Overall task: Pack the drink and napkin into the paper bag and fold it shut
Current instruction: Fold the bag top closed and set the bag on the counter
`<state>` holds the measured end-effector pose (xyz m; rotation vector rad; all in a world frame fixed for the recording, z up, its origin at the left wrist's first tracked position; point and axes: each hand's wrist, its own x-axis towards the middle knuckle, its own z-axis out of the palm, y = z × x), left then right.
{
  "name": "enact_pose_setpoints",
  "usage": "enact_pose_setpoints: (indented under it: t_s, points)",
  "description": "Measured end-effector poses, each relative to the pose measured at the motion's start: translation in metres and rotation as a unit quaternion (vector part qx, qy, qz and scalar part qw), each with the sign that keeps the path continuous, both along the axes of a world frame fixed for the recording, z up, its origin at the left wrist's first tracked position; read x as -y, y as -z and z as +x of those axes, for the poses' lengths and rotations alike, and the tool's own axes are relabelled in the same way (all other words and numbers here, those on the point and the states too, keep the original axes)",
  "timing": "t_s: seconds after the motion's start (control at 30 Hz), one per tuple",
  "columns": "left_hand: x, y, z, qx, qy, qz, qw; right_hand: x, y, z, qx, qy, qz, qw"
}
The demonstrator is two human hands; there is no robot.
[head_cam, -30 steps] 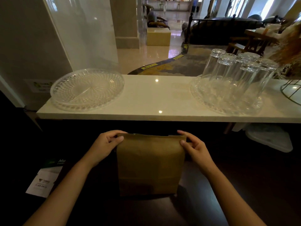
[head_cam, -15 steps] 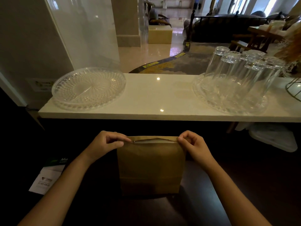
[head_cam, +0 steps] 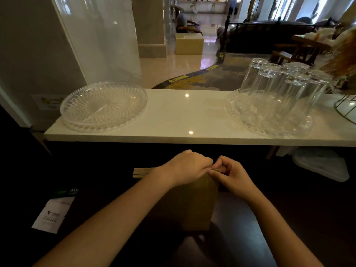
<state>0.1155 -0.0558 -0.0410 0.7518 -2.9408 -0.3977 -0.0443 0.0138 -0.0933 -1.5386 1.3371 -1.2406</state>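
A brown paper bag (head_cam: 192, 205) stands upright on the dark lower counter, right in front of me. Its top edge is pressed flat into a strip that shows at the left. My left hand (head_cam: 185, 168) lies over the top of the bag and pinches the folded edge near its right end. My right hand (head_cam: 231, 173) pinches the same edge, fingertips touching the left hand's. The drink and the napkin are not visible; the bag's inside is hidden.
A white marble shelf (head_cam: 192, 120) runs across just behind the bag. On it sit an empty cut-glass plate (head_cam: 103, 106) at left and a glass tray (head_cam: 269, 120) of several upturned tumblers at right. A white and green leaflet (head_cam: 54, 211) lies at lower left.
Both hands have moved from the bag's outer top corners to meet near its right end. The bag's mouth has been pressed shut and its top sits lower.
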Motion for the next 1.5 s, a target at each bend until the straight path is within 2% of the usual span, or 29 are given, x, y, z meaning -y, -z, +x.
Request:
enact_pose_setpoints:
  t_s: [0.1, 0.17, 0.33, 0.7, 0.93, 1.17, 1.4, 1.5]
  points:
    - [0.001, 0.005, 0.005, -0.045, 0.004, 0.047, 0.998, -0.002, 0.000, -0.002, -0.061, 0.005, -0.019, 0.998]
    - [0.004, 0.009, 0.012, -0.051, 0.011, 0.025, 0.998, -0.002, 0.000, -0.002, -0.084, 0.001, -0.031, 0.996]
    - [0.016, 0.017, 0.049, -0.060, 0.014, 0.026, 0.998, -0.003, 0.005, -0.007, -0.082, 0.011, -0.022, 0.996]
    - [0.019, 0.016, 0.130, -0.086, -0.073, 0.024, 0.993, 0.007, -0.002, -0.002, -0.110, -0.021, -0.050, 0.992]
    - [0.019, 0.009, 0.142, -0.097, -0.114, 0.153, 0.977, 0.009, 0.001, -0.011, -0.120, -0.014, -0.035, 0.992]
    - [0.026, 0.004, 0.149, -0.126, -0.174, 0.201, 0.956, 0.009, 0.002, -0.013, -0.114, -0.027, -0.020, 0.993]
    - [0.029, 0.011, 0.149, -0.143, -0.215, 0.161, 0.953, 0.010, 0.002, -0.012, -0.135, 0.001, -0.029, 0.990]
    - [0.025, 0.016, 0.149, -0.178, -0.215, 0.104, 0.955, 0.007, 0.003, -0.008, -0.171, 0.032, -0.063, 0.983]
